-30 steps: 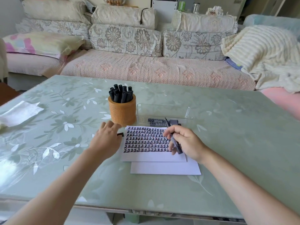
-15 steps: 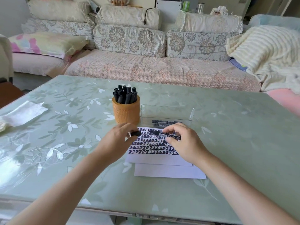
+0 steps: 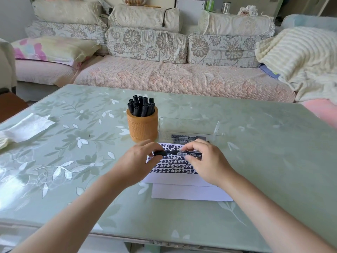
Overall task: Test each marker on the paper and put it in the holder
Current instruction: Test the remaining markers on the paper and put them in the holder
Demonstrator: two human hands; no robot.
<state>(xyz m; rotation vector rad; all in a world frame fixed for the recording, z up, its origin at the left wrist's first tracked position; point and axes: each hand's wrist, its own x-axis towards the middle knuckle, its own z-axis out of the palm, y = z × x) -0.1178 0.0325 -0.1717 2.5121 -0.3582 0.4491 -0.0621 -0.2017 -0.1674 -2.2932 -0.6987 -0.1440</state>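
A black marker (image 3: 191, 155) lies level above the paper (image 3: 175, 165), which is covered with rows of black test marks. My right hand (image 3: 206, 161) pinches the marker's barrel. My left hand (image 3: 138, 161) pinches its black cap (image 3: 160, 153), and the cap meets the marker's tip end. The orange holder (image 3: 143, 127) stands just beyond the paper, filled with several black markers (image 3: 141, 106). A clear tray (image 3: 189, 127) to the holder's right has markers (image 3: 187, 138) lying in it.
A second white sheet (image 3: 189, 193) lies under the marked paper. A folded white cloth (image 3: 25, 128) sits at the left of the green floral table (image 3: 264, 161). A sofa (image 3: 173, 77) with cushions and a cream blanket (image 3: 300, 57) stands behind the table.
My right hand lifted the marker from the paper and turned it level. My left hand brought the cap to the marker's tip.
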